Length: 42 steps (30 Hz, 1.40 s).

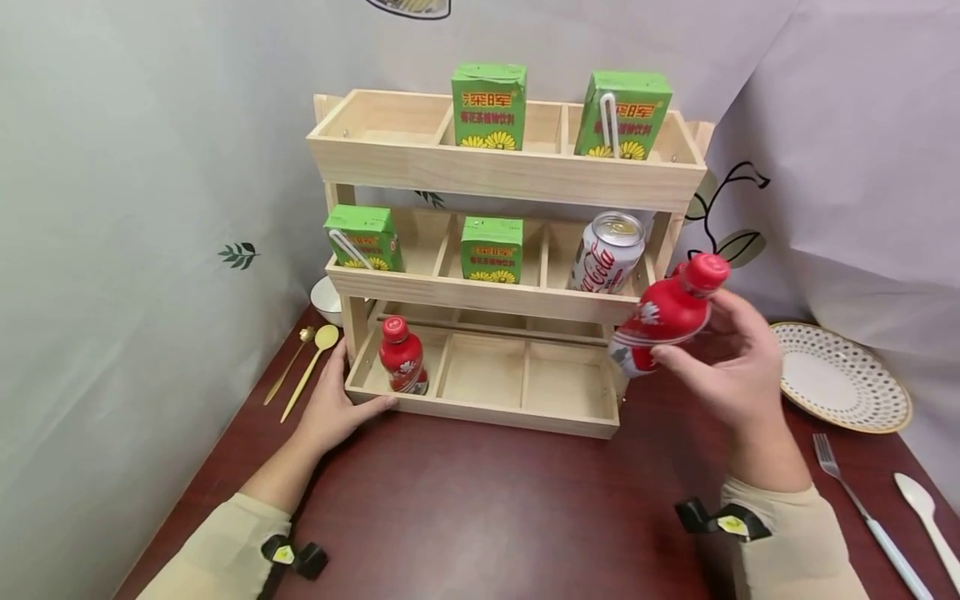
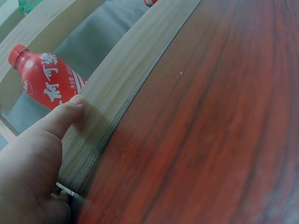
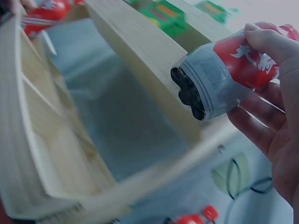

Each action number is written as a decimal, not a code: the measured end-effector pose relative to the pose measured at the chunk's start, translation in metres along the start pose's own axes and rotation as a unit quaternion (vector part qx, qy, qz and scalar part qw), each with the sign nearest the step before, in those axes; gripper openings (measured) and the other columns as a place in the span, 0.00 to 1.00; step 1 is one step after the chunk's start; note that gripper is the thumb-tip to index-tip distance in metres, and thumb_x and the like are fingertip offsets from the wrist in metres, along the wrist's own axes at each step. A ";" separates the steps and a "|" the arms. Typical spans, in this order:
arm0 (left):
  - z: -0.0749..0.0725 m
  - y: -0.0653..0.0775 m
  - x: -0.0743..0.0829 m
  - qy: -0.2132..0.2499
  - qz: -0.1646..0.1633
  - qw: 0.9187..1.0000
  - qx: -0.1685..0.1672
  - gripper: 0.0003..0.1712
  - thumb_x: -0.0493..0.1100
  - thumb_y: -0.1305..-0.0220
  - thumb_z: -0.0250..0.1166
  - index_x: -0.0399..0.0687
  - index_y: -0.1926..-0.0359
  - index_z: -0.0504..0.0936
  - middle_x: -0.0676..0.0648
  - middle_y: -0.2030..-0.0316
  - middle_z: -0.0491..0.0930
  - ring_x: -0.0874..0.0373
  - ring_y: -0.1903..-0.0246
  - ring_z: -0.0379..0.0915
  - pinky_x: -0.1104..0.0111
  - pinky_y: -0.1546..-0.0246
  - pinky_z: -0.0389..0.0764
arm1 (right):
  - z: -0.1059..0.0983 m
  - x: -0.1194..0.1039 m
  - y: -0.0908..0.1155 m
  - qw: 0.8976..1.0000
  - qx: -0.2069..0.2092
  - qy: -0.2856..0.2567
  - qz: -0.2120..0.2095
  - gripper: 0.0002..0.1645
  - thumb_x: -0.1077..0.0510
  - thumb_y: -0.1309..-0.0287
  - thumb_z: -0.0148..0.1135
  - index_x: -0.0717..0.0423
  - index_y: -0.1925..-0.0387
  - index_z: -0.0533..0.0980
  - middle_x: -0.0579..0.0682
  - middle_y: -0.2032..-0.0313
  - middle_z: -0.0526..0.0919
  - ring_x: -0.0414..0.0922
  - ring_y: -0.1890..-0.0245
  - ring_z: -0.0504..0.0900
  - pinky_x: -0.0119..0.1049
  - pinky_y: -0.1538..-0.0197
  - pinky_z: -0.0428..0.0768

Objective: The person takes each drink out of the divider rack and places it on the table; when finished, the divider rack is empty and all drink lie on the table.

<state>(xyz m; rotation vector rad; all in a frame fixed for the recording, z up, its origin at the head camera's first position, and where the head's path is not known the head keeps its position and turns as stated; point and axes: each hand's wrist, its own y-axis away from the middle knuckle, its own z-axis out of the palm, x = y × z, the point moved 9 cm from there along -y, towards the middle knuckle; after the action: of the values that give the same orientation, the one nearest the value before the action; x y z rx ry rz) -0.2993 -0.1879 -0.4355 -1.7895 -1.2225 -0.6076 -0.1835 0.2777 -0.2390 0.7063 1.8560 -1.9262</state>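
My right hand [image 1: 738, 358] holds a red plastic bottle [image 1: 660, 321], tilted with its cap up and to the right, off the right end of a three-tier wooden rack [image 1: 495, 412]. In the right wrist view, the dark ridged base of this bottle [image 3: 224, 74] points toward the rack. My left hand [image 1: 333, 408] grips the rack's lower left corner, thumb over the front board [image 2: 112, 88] and fingers at the side, partly hidden. Just behind that thumb, a similar red bottle [image 1: 402, 358] stands in the bottom tier's left compartment.
Green drink cartons [image 1: 489, 108] stand in the upper two tiers, with a Coca-Cola can [image 1: 609, 254] at middle right. Gold spoons [image 1: 311, 367] and a white bowl [image 1: 326, 300] lie left; a dotted plate [image 1: 825, 379], fork [image 1: 862, 508] and white spoon [image 1: 930, 521] lie right. Another red bottle [image 3: 191, 219] shows beyond the rack.
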 end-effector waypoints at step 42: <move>-0.001 0.001 -0.003 0.000 -0.003 1.000 0.002 0.69 0.53 0.64 0.83 0.57 0.25 0.49 0.45 0.35 0.62 0.51 0.39 0.59 0.47 0.42 0.61 | -0.167 0.177 0.088 0.854 0.246 0.313 0.335 0.44 0.53 0.51 0.75 0.39 0.33 0.65 0.49 0.39 0.75 0.39 0.47 0.76 0.33 0.44 0.73</move>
<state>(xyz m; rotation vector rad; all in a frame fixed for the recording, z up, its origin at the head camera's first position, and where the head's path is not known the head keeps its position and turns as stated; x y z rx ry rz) -0.2993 -0.1904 -0.4380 -1.7830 -1.2287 -0.6071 -0.2583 0.4520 -0.4156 2.0313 1.0788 -1.7677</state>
